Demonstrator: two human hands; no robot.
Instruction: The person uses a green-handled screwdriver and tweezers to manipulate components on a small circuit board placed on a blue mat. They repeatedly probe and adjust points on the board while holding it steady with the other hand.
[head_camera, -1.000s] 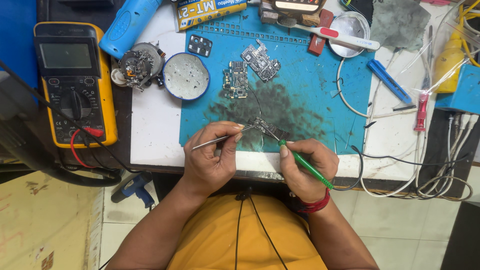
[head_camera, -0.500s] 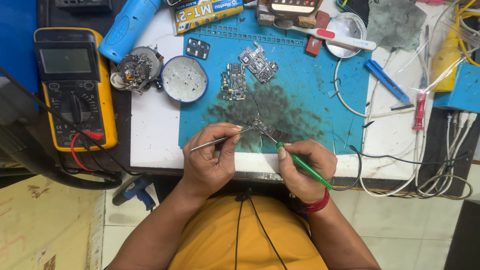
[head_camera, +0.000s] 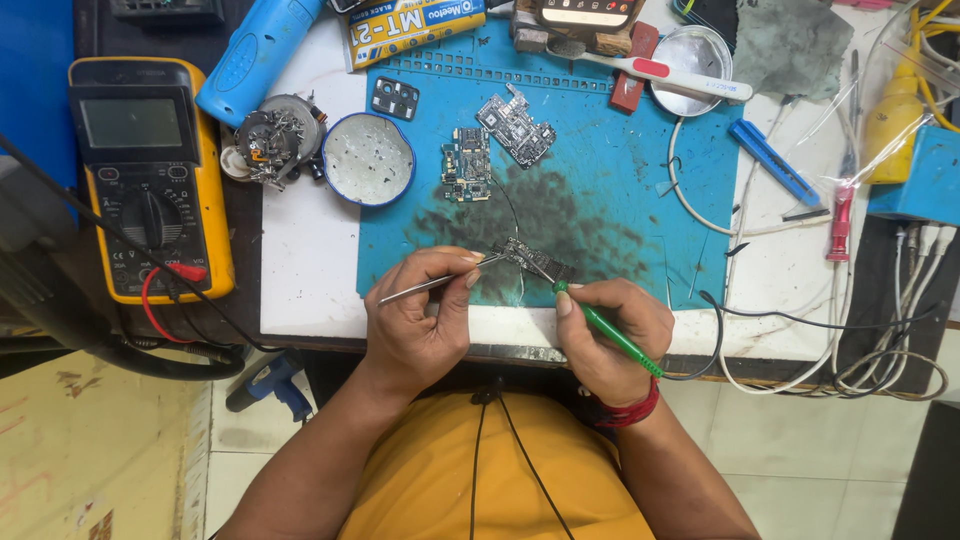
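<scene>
The left hand (head_camera: 415, 320) pinches slim metal tweezers (head_camera: 440, 282), its grip closed around their shaft, the tips reaching to a small dark circuit board (head_camera: 535, 260) that lies near the front edge of a blue work mat (head_camera: 620, 180). The right hand (head_camera: 610, 335) is clamped on a green-handled soldering iron (head_camera: 605, 330), held like a pen, its metal tip slanting up to the same board; whether the tip actually touches the board cannot be told from this height. A cord runs off the iron's rear end past the wrist, which wears a red band (head_camera: 632, 410).

The mat, scorched dark at its middle, lies on a white counter (head_camera: 300, 260). Farther back on the mat sit 2 more circuit boards (head_camera: 490, 145), just beside each other. Left of them, at the mat's edge, stands a round blue-rimmed tin (head_camera: 370, 158), and beside that a cluttered round holder (head_camera: 272, 140) full of small metal parts. A yellow multimeter (head_camera: 150, 175) with a red lead rests well to the left. A blue heat gun (head_camera: 250, 60) lies at the back, a white cable (head_camera: 690, 200) loops to the right, and a blue flat tool (head_camera: 772, 160) lies beyond it.
</scene>
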